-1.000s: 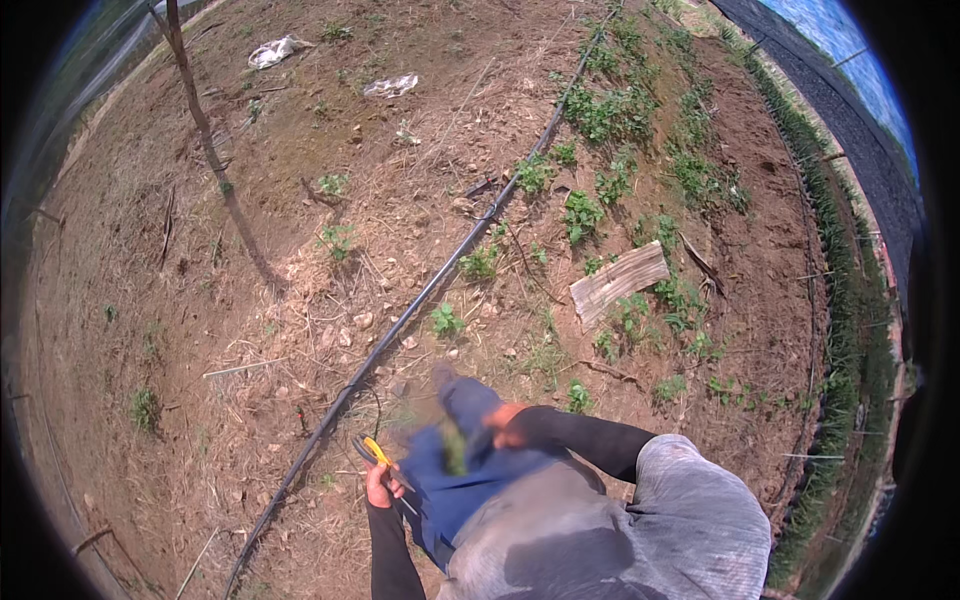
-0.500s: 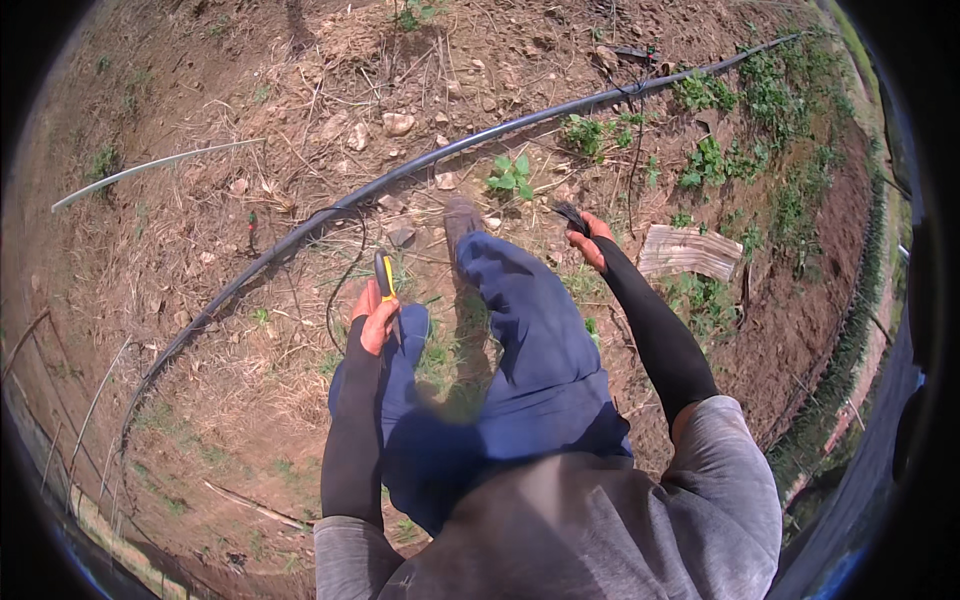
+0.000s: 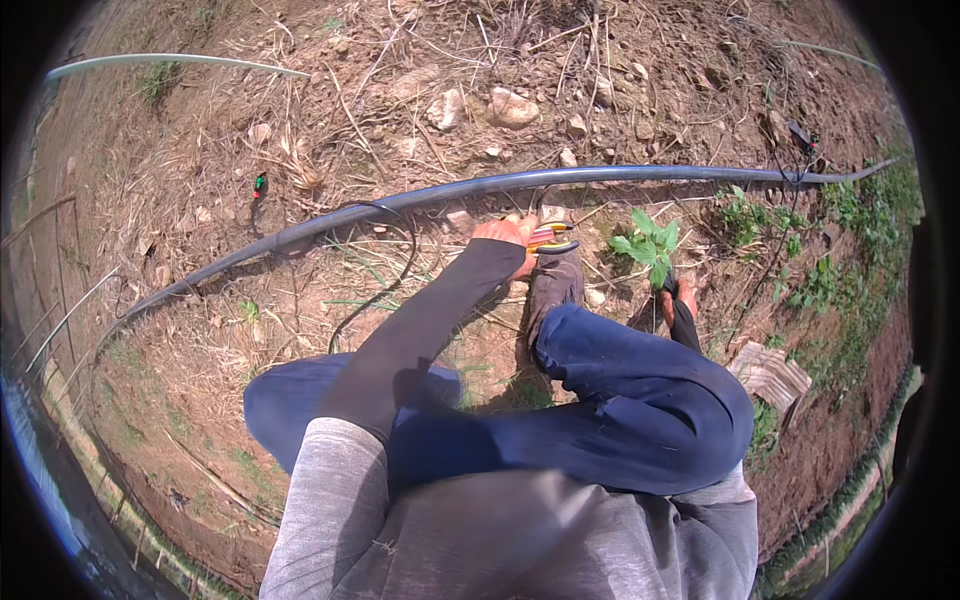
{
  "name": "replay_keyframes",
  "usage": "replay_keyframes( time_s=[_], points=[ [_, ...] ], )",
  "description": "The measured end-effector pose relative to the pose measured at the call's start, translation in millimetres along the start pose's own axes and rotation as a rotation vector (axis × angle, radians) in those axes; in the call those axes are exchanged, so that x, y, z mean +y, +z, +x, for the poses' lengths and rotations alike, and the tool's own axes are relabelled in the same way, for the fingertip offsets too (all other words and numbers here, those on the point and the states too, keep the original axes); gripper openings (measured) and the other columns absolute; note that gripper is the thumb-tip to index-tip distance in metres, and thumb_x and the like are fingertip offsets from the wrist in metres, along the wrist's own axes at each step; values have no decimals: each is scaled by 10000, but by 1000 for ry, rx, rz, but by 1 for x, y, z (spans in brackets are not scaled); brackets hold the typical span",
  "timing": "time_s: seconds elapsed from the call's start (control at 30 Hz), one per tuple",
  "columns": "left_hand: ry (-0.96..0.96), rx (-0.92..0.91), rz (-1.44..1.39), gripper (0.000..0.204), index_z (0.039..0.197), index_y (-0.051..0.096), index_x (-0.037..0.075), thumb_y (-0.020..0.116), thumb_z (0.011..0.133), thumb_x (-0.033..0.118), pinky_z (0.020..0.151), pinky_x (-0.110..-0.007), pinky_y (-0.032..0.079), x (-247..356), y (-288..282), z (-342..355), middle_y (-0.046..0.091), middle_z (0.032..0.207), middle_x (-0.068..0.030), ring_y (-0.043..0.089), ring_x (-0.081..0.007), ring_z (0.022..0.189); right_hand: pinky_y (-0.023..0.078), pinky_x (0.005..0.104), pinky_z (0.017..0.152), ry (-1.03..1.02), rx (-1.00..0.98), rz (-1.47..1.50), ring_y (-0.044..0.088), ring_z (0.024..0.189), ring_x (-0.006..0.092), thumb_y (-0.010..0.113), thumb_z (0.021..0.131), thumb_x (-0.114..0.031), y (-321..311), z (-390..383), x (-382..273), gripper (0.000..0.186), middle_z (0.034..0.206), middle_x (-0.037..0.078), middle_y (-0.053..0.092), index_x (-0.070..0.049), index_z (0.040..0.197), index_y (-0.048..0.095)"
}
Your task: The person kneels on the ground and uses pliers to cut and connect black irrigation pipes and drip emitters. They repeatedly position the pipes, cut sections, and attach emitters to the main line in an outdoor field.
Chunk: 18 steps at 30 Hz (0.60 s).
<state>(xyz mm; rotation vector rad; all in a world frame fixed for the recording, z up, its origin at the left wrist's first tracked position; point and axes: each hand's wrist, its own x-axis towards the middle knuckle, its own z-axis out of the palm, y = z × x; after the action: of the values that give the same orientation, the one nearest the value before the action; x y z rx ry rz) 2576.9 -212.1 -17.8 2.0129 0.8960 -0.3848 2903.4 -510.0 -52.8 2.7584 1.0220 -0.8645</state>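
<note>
Hands in view: 2. Left hand (image 3: 512,238): fingers closed around 1 pliers-type tool (image 3: 552,240) with yellow-and-black handles, lying just above the toe of 1 brown shoe (image 3: 556,285), near side of the pipe. Right hand (image 3: 686,297): low, just beside 1 green leafy seedling (image 3: 648,243); 1 dark object (image 3: 669,282) at its fingers, partly hidden, so cannot tell whether they pinch it or stand spread. Pipe (image 3: 600,174): 1, thick, black, crossing the soil beyond both hands. Thin black tube (image 3: 412,250): 1, curving down from the pipe, left of the left hand. Weathered board (image 3: 768,376): 1, right of the bent knee. Larger pale stones (image 3: 512,107): 2, beyond the pipe.
</note>
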Motion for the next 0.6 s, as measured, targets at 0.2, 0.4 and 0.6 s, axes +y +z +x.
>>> replay_keyframes(
  time_s=[0.2,0.4,0.6],
  points=[
    [-58,376,-200,203,984,583,104,571,812,211,577,-434,518,-27,78,32,575,888,-199,638,-325,646,485,409,812,-305,332,168,626,912,353,630,780,-198,-25,0,-81,413,943,189,633,-17,1139,534],
    [169,291,89,207,840,670,83,555,846,255,650,-414,535,-5,11,-6,634,790,-158,673,-299,777,500,356,841,-1081,-20,377,641,929,294,659,811,-155,-63,-6,-275,434,980,142,634,-6,1193,516],
    [-80,47,-90,322,962,695,84,723,685,246,780,-409,532,-29,-35,-35,677,921,-177,659,-337,903,483,336,865,-1086,-638,222,625,996,235,613,899,-136,-33,1,-356,423,1083,153,634,-10,1277,472]
  ],
)
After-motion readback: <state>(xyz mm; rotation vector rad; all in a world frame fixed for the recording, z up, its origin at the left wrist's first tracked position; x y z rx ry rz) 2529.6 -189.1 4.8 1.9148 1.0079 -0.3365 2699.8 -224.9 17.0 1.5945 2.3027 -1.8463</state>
